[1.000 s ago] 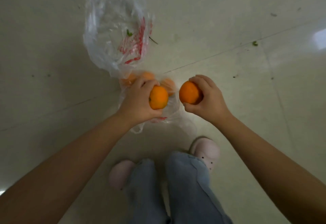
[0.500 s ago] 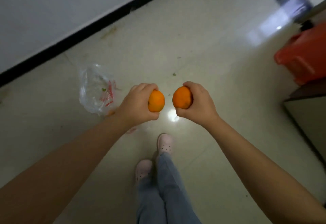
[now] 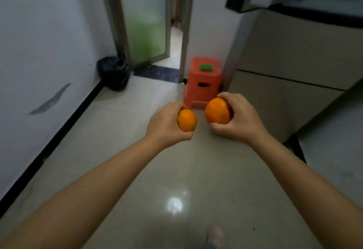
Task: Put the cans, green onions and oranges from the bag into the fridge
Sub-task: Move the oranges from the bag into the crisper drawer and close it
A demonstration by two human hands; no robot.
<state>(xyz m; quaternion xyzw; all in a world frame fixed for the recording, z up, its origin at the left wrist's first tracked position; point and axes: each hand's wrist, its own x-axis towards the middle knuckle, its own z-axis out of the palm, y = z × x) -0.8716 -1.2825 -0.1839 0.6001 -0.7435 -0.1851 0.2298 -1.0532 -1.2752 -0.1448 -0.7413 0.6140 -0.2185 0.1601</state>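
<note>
1. Head view: left hand (image 3: 167, 125) has its fingers curled around a small orange (image 3: 187, 120).
2. Right hand (image 3: 238, 119) grips a larger orange (image 3: 217, 111), fingers wrapped around it.
3. Oranges are near each other, not touching, above the floor (image 3: 137, 170); fridge (image 3: 294, 68) at right.

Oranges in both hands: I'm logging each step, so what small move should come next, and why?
Probably turn right toward the fridge. The left hand grips one orange, the right hand another orange, and the fridge stands at the right, its upper door apparently open.
</note>
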